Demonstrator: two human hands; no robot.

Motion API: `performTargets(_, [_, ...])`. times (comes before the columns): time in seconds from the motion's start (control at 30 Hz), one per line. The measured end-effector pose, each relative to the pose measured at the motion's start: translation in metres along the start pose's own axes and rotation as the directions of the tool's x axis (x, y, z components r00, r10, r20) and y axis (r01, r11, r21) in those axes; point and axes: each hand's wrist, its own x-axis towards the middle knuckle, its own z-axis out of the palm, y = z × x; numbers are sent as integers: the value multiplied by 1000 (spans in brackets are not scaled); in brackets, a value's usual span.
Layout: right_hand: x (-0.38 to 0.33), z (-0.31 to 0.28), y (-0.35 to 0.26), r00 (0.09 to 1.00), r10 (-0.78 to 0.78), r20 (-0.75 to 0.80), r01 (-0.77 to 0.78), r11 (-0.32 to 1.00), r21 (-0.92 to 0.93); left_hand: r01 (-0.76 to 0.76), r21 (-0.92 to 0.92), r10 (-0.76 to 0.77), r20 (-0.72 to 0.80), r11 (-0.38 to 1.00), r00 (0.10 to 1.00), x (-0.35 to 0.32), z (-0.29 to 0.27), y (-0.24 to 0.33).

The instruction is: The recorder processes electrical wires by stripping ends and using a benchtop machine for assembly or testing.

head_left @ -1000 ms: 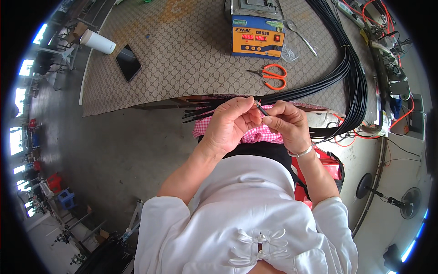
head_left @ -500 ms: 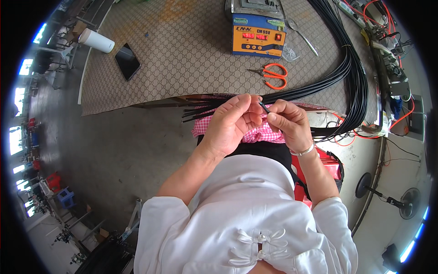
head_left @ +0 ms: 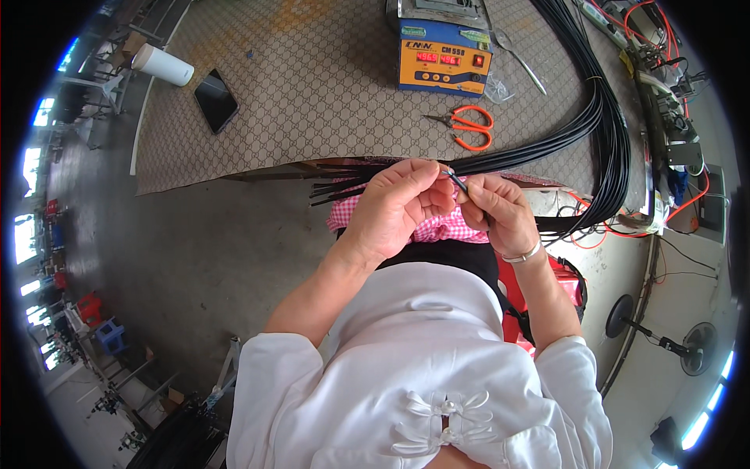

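Observation:
My right hand (head_left: 506,209) is closed around a short length of black cable (head_left: 457,183), whose end points up and to the left. At that end, thin light-coloured strands (head_left: 446,172) show between the thumb and forefinger of my left hand (head_left: 394,205), which pinch them; the other left fingers curl loosely below. Behind both hands, a thick bundle of black cables (head_left: 539,147) runs along the table's front edge, and its loose ends (head_left: 337,190) stick out to the left of my hands.
On the patterned table (head_left: 312,102) lie orange-handled scissors (head_left: 472,127), a blue-and-yellow soldering pot (head_left: 444,66) with a red display, a spoon (head_left: 522,64), a phone (head_left: 216,102) and a white cup (head_left: 162,65). A pink checked cloth (head_left: 437,228) covers my lap.
My right fingers have shifted slightly along the cable, and more of its end shows between the hands. The left fingertips have moved slightly right, at the cable's tip.

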Motion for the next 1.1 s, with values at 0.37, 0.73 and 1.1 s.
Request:
performTargets(0.37, [3,-2,-3,993,70,98,-85,984,157,79,-23,-78,29,997,997,5,-2,2])
performTargets(0.73, [9,-8,-4,984,89,154,-130,951,280,18,3,-18,5,1000,1000,11,4,2])
performTargets(1.1, [17,-11,-6,989,87,117,-116,956,271,23,59,-21,-29,998,999,21,2,10])
